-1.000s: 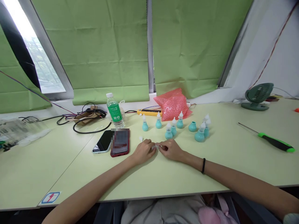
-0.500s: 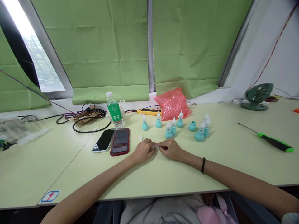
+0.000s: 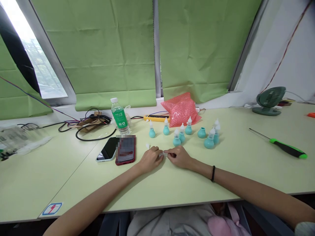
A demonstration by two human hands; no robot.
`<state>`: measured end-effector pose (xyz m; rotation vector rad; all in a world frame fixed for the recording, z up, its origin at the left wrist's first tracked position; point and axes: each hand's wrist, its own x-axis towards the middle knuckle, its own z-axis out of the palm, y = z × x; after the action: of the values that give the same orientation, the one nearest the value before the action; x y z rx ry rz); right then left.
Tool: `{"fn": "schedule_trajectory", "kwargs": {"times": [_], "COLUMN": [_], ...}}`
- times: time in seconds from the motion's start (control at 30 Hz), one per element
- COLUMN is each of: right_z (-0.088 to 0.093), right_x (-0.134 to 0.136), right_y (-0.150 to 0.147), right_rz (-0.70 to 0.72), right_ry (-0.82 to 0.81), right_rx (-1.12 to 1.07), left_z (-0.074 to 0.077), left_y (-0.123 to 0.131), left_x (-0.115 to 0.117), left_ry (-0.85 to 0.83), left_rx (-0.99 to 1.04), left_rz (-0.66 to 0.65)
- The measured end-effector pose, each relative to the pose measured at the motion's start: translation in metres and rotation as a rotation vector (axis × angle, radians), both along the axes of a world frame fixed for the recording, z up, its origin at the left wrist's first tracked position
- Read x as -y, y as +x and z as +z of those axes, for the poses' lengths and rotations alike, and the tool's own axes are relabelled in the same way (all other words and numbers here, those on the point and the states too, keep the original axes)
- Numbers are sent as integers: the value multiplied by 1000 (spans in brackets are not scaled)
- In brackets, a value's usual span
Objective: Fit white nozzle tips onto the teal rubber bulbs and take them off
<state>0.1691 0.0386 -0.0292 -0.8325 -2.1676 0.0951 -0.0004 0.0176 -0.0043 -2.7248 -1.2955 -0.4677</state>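
My left hand [image 3: 152, 159] and my right hand [image 3: 180, 157] meet low over the table, fingers pinched from both sides on a small clear plastic piece [image 3: 163, 154]. It looks like a nozzle part, though fingertips cover most of it. Just beyond my left hand lies a small white tip [image 3: 147, 146]. Behind my hands stand several teal squeeze bulbs with clear nozzles, like nasal aspirators, among them a front bulb [image 3: 176, 141], a left bulb [image 3: 152, 132] and a right bulb [image 3: 209, 143]. One teal bulb [image 3: 201, 132] has no nozzle on it.
Two phones, a dark one [image 3: 107, 149] and a red-cased one [image 3: 125, 151], lie left of my hands near a water bottle [image 3: 120, 117]. A pink bubble-wrap bag [image 3: 183, 111] sits behind the bulbs. To the right are a screwdriver [image 3: 287, 148] and a small fan [image 3: 269, 101].
My fingers have shifted slightly, so a bit more of the clear piece shows between them. The whole view has moved a little; the things on the table stay in place.
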Motion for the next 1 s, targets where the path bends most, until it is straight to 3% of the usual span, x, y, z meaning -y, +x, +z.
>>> {"fn": "schedule_trajectory", "kwargs": {"times": [0.4,0.63,0.8,1.0], "right_z": [1,1,10,10], "right_x": [3,3,6,2], "right_y": [1,-1,-1,-1], "right_rz": [3,20,-61,92], "right_ry": [54,-50,-100,-146], "right_rx": [-2,-40,-113,-105], "left_z": [1,-1,-4,-1], "left_y": [2,2,1,0], "left_x": [0,0,-2,0], "left_ry": [-8,-38,-19,-108], "left_rx": [29,85,223,447], "left_rz": [6,17,63,15]}}
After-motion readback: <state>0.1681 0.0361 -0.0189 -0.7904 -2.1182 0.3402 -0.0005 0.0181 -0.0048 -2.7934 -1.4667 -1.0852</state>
